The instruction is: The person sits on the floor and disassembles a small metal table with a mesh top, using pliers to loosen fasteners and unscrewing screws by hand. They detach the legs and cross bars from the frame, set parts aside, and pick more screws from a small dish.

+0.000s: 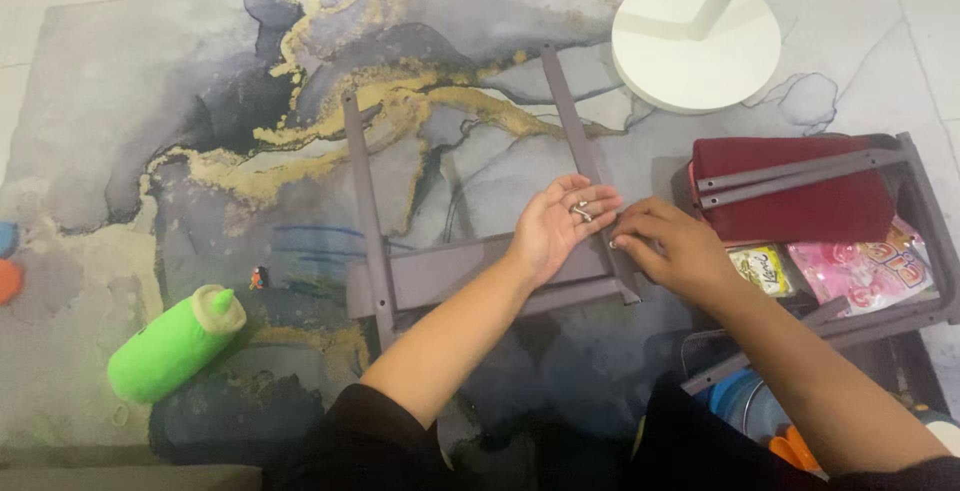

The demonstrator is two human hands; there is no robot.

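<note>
Below, both hands rest open on a grey frame (480,266) atop a marbled rug (150,131).

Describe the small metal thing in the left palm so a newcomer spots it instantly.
Start at the marbled grey-and-gold rug, then the grey frame lying at its middle. The left hand rests open on it, cradling silvery screws, the only shiny metal bits there.
</note>
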